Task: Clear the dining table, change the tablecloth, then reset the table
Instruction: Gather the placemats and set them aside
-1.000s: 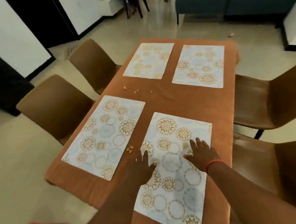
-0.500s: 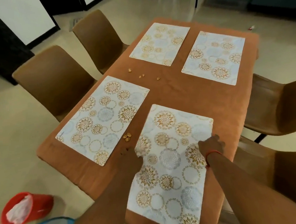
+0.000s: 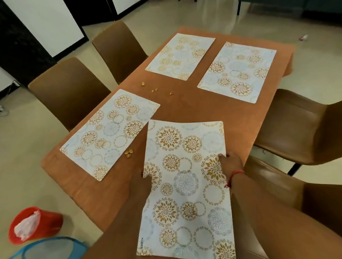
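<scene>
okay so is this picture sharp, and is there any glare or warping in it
Head view: mostly sharp, with the print on the held placemat crisp; the hands look slightly soft; bright glare streaks the floor beyond the table; wide-angle distortion bends the table edges and chairs.

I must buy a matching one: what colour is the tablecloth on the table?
Plain orange-brown tablecloth, with no pattern. The head view shows it.
</scene>
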